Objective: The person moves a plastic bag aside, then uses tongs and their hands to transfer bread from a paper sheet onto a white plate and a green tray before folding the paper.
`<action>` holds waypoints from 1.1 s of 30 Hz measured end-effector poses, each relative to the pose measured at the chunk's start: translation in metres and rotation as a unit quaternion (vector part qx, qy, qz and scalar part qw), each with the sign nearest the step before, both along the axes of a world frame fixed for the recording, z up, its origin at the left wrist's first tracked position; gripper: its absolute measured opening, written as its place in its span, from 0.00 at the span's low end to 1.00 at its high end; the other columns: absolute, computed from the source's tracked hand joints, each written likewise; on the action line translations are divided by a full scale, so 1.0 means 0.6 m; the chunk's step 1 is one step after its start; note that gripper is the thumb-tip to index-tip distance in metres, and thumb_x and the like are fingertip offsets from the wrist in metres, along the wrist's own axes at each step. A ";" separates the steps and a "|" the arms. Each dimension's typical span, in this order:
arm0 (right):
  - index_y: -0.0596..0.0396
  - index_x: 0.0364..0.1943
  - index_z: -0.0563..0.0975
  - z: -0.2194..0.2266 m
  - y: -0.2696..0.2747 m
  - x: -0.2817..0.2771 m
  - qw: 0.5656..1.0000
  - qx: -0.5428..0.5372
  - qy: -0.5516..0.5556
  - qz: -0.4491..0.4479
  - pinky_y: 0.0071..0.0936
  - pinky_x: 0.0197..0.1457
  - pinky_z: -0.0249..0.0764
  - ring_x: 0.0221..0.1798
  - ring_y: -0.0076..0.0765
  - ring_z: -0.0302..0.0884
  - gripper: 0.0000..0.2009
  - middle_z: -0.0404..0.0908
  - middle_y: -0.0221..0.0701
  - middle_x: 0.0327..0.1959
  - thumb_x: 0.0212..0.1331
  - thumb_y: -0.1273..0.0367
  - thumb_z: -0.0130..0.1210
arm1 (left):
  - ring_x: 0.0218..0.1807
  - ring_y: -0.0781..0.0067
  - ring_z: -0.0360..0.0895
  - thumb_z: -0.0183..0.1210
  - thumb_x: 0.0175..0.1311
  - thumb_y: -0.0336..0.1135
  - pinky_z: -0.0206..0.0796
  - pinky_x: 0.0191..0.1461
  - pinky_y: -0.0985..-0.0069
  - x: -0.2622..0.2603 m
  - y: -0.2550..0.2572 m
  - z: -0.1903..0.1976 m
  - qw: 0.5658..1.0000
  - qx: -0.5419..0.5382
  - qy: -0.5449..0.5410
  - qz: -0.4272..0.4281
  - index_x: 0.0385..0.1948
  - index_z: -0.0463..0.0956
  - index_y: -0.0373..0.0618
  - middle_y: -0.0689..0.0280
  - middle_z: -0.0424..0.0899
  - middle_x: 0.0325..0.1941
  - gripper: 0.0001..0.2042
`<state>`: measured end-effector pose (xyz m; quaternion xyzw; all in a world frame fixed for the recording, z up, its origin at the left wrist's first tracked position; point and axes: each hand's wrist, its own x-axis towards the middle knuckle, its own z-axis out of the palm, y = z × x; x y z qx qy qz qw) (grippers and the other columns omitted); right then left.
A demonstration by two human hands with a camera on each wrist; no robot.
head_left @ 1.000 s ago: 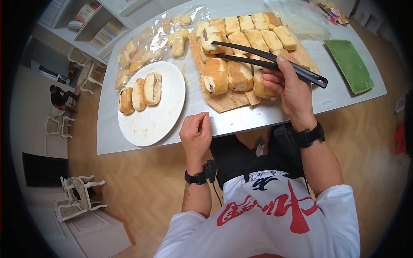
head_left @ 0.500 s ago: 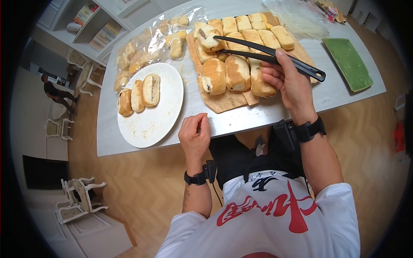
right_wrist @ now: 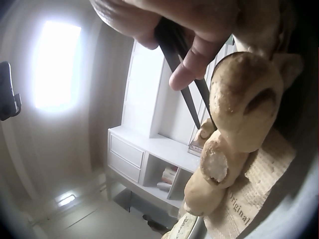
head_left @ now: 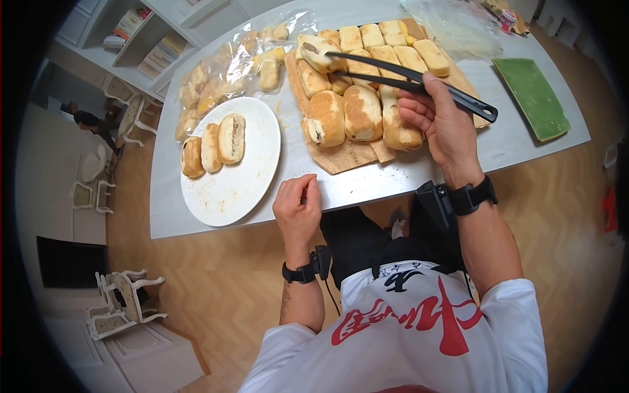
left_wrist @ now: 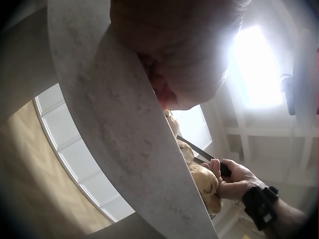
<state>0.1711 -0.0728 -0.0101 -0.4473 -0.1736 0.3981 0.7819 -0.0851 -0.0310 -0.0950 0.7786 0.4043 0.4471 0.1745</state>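
In the head view my right hand (head_left: 445, 128) holds black tongs (head_left: 452, 98), its thumb on top and fingers beneath. The tongs' tips meet a split bun (head_left: 313, 54) with brown filling, tilted above other buns at the board's left corner. Several buns (head_left: 363, 112) stand in rows on the paper-lined board (head_left: 341, 157). My left hand (head_left: 298, 206) rests at the table's front edge, fingers curled, with nothing in it. To its left a white plate (head_left: 229, 196) carries three buns (head_left: 211, 147). In the right wrist view the tongs (right_wrist: 187, 94) reach past the front buns (right_wrist: 244, 104).
Clear plastic bags of buns (head_left: 223, 72) lie at the table's back left. A green rectangular plate (head_left: 531, 98) sits at the right, with crumpled plastic (head_left: 452, 29) behind it. A small red-and-white cup (head_left: 507, 21) stands at the far right corner.
The filled bun at the tongs' tips has tipped from nearly upright to a slant, its upper end leaning left. My left hand stays put. The person in the background has risen and moved.
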 end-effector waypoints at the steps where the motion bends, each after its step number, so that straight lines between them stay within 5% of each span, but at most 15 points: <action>1: 0.62 0.48 0.75 -0.003 0.002 0.001 1.000 0.001 -0.006 0.009 0.24 0.39 0.83 0.34 0.29 0.81 0.19 0.80 0.36 0.35 0.64 0.60 0.59 | 0.30 0.70 0.76 0.60 0.60 0.24 0.67 0.35 0.76 0.002 0.002 0.000 1.000 0.000 0.000 0.000 0.34 0.81 0.38 0.60 0.80 0.29 0.03; 4: 0.62 0.49 0.75 -0.008 0.006 0.002 1.000 0.002 -0.010 0.018 0.24 0.40 0.83 0.35 0.29 0.81 0.19 0.80 0.36 0.35 0.64 0.60 0.60 | 0.27 0.63 0.76 0.61 0.57 0.23 0.68 0.32 0.72 0.007 0.003 0.000 1.000 0.023 -0.010 0.003 0.32 0.81 0.38 0.59 0.81 0.27 0.03; 7: 0.62 0.49 0.75 -0.005 0.009 -0.004 1.000 0.005 -0.017 0.018 0.23 0.40 0.83 0.35 0.29 0.81 0.19 0.80 0.36 0.35 0.64 0.60 0.60 | 0.27 0.68 0.76 0.61 0.59 0.23 0.68 0.32 0.75 0.004 0.003 0.003 1.000 0.018 -0.011 -0.008 0.34 0.81 0.38 0.61 0.81 0.27 0.03; 10: 0.63 0.49 0.75 -0.006 0.009 -0.002 1.000 0.011 -0.022 0.013 0.24 0.40 0.83 0.36 0.29 0.81 0.19 0.79 0.37 0.36 0.63 0.60 0.60 | 0.28 0.76 0.76 0.60 0.61 0.24 0.68 0.33 0.79 -0.012 0.014 0.004 0.985 -0.139 -0.099 -0.026 0.35 0.81 0.38 0.64 0.82 0.27 0.04; 21: 0.62 0.52 0.71 -0.004 0.001 0.010 0.999 0.027 0.020 0.009 0.25 0.40 0.84 0.38 0.32 0.81 0.22 0.78 0.41 0.39 0.64 0.58 0.59 | 0.27 0.84 0.73 0.60 0.62 0.26 0.66 0.31 0.83 0.012 0.099 0.106 0.996 -0.067 -0.024 -0.056 0.41 0.82 0.40 0.67 0.83 0.30 0.07; 22: 0.62 0.53 0.71 -0.006 0.002 0.013 0.999 0.030 0.023 0.009 0.25 0.40 0.84 0.38 0.32 0.81 0.23 0.78 0.41 0.39 0.64 0.58 0.59 | 0.37 0.85 0.77 0.59 0.66 0.28 0.69 0.41 0.84 0.018 0.101 0.122 0.994 -0.092 0.009 -0.057 0.44 0.80 0.37 0.69 0.84 0.35 0.09; 26: 0.61 0.50 0.72 -0.005 0.001 0.016 1.000 0.020 0.017 0.001 0.23 0.43 0.85 0.40 0.32 0.84 0.20 0.81 0.42 0.40 0.68 0.57 0.55 | 0.36 0.83 0.77 0.61 0.64 0.30 0.70 0.42 0.82 0.048 0.140 0.144 0.987 -0.132 -0.026 -0.086 0.44 0.81 0.37 0.67 0.85 0.37 0.10; 33: 0.61 0.54 0.68 -0.005 0.003 0.009 0.998 0.059 0.015 -0.007 0.27 0.44 0.83 0.42 0.36 0.82 0.21 0.78 0.42 0.41 0.67 0.60 0.57 | 0.36 0.80 0.77 0.62 0.60 0.30 0.71 0.42 0.79 0.109 0.224 0.162 0.991 -0.011 0.074 -0.108 0.45 0.81 0.41 0.66 0.85 0.38 0.12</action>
